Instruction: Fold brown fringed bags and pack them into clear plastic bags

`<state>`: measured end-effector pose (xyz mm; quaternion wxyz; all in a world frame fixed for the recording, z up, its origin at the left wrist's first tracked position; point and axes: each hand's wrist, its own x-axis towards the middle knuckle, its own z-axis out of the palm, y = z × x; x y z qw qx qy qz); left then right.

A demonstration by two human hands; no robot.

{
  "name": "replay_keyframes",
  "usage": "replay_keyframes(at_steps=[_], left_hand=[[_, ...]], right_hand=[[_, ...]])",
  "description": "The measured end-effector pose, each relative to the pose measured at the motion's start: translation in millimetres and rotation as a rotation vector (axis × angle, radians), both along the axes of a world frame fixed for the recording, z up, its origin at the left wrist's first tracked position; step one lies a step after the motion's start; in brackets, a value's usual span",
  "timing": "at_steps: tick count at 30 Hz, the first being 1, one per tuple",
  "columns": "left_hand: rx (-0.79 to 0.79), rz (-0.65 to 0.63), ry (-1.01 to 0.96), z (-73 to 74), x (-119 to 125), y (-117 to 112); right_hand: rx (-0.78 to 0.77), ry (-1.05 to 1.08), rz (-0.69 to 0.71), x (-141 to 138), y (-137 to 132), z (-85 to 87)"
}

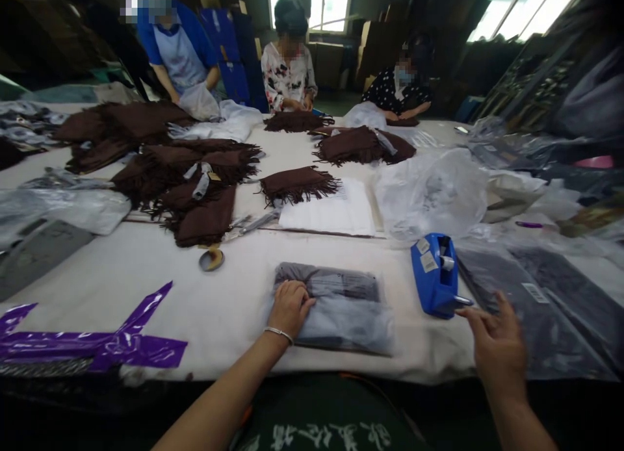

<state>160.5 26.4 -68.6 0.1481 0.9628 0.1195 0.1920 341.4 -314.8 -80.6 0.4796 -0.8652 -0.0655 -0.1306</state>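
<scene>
A folded dark grey textile in a clear plastic bag (341, 308) lies flat in front of me. My left hand (290, 305), with a bracelet at its wrist, rests on the bag's left part, fingers laid over it and not gripping. To the right stands a blue tape dispenser (433, 275) with a roll of clear tape. My right hand (500, 347) is at the dispenser's near end, thumb and forefinger apart, one fingertip close to the cutting edge. Whether tape sticks to that fingertip is too blurred to tell.
Bagged dark textiles (550, 308) lie at the right. Brown fringed scarves (205, 210) are piled at the left, beyond a tape roll (212, 260). Purple tape (112, 347) covers the near left table edge. A large plastic bag (429, 191) and several people are across the table.
</scene>
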Motion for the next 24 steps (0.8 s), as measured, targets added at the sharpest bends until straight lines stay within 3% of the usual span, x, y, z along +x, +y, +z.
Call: replay_keyframes(at_steps=[3, 5, 8, 11, 14, 21, 24], left_hand=[[-0.015, -0.002, -0.019, -0.6, -1, 1], [-0.004, 0.014, -0.021, -0.9, -1, 1], [0.033, 0.038, 0.001, -1.4, -2, -1], [0.066, 0.053, 0.022, -1.8, -3, -2], [0.092, 0.057, 0.030, -1.2, -2, -4], [0.154, 0.050, 0.094, -1.1, -1, -5], [0.134, 0.046, 0.091, -3.1, -2, -7]], right_hand=[[0.035, 0.047, 0.656, -11, 54, 36.6], [-0.104, 0.047, 1.034, -16, 99, 54.5], [-0.424, -0.096, 1.301, -15, 156, 61.5], [-0.677, -0.212, 1.358, -13, 185, 51.0], [-0.787, -0.286, 1.282, -14, 194, 39.5], [-0.892, -0.308, 0.912, 8, 189, 47.2], [-0.798, -0.325, 0.839, 13, 180, 42.3]])
